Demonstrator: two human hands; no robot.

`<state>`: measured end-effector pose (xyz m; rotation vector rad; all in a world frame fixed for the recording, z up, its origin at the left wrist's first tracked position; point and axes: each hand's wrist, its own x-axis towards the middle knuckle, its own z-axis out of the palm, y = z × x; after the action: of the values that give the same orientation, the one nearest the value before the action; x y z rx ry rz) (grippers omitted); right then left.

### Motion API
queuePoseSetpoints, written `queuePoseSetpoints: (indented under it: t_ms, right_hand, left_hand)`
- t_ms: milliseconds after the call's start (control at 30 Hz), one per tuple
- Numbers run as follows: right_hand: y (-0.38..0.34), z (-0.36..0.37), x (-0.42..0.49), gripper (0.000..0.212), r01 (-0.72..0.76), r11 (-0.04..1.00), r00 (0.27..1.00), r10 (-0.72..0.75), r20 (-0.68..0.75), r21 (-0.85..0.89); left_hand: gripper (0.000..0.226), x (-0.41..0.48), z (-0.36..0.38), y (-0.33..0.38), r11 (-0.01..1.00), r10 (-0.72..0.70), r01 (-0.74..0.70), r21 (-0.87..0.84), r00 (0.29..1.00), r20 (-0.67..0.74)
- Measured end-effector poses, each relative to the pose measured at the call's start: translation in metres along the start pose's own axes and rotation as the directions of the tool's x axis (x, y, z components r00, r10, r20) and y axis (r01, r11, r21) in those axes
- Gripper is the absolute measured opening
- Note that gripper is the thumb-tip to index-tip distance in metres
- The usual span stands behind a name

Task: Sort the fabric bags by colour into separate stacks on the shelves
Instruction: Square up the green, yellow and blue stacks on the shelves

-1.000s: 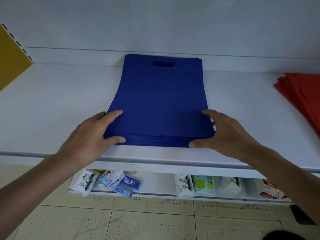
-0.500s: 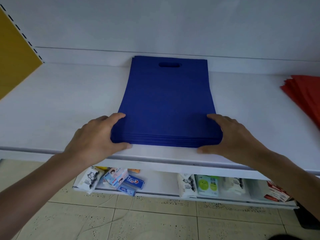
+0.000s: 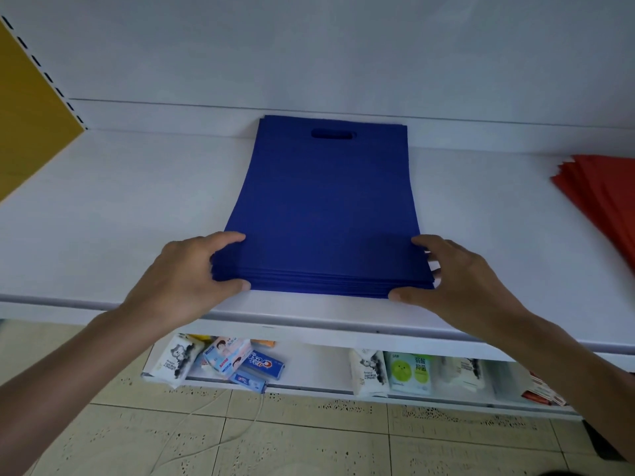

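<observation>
fingers of the left hand curl over the near left corner of the blue bags, thumb at the front edge, gripping; the right hand grips the near right corner likewise. the stack lies flat on the shelf, well apart from red bags at right.

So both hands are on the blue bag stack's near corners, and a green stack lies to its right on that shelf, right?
No. The head view shows a red bag stack there, not green. Left hand and right hand do hold the blue bag stack by its near corners.
</observation>
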<state>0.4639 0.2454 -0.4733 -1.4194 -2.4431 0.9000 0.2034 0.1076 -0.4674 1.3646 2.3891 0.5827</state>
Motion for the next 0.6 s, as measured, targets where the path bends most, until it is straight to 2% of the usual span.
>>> queuePoseSetpoints:
  t_ms: [67,133,200,233,300,367,433,500,600]
  right_hand:
    - [0.002,-0.001,0.001,0.079,-0.011,1.0,1.0,0.012,-0.009,0.024]
    - [0.002,-0.002,0.002,0.081,-0.028,0.998,1.0,0.029,-0.012,0.052]
    - [0.002,-0.002,0.002,0.081,-0.027,0.998,1.0,0.027,0.0,0.052]
    - [0.001,-0.002,0.001,0.081,-0.019,0.999,1.0,0.018,0.01,0.039]
    - [-0.001,-0.001,-0.003,0.081,-0.009,1.0,1.0,0.009,0.023,0.027]
    - [-0.004,-0.001,-0.006,0.081,-0.008,0.999,1.0,0.008,0.013,0.039]
    - [-0.008,0.002,-0.008,0.082,-0.002,0.999,1.0,0.002,-0.004,0.035]
    - [-0.011,0.005,-0.008,0.082,0.004,1.0,1.0,-0.003,-0.028,0.015]
    - [-0.01,0.008,-0.007,0.078,0.001,0.999,0.998,-0.004,-0.06,-0.053]
  left_hand:
    - [0.061,-0.003,-0.001,0.004,1.0,0.011,-0.01,0.027,0.999,-0.042]
    - [0.059,-0.005,-0.001,0.009,0.99,0.031,-0.017,0.137,0.994,-0.1]
    - [0.059,-0.007,-0.001,0.011,0.959,0.053,-0.024,0.283,0.994,-0.095]
    - [0.062,-0.007,-0.001,0.01,0.953,0.06,-0.032,0.301,0.995,-0.085]
    - [0.074,-0.009,0.001,0.01,0.986,0.023,-0.012,0.163,0.998,-0.063]
    - [0.089,-0.01,0.002,0.019,0.991,-0.088,0.088,-0.102,0.996,0.003]
    - [0.085,-0.01,0.007,0.028,0.947,-0.136,0.15,-0.284,0.988,0.067]
    - [0.077,-0.008,0.012,0.029,0.944,-0.093,0.115,-0.309,0.992,0.088]
    - [0.093,-0.007,0.006,0.019,0.935,-0.134,0.146,-0.324,0.989,0.059]
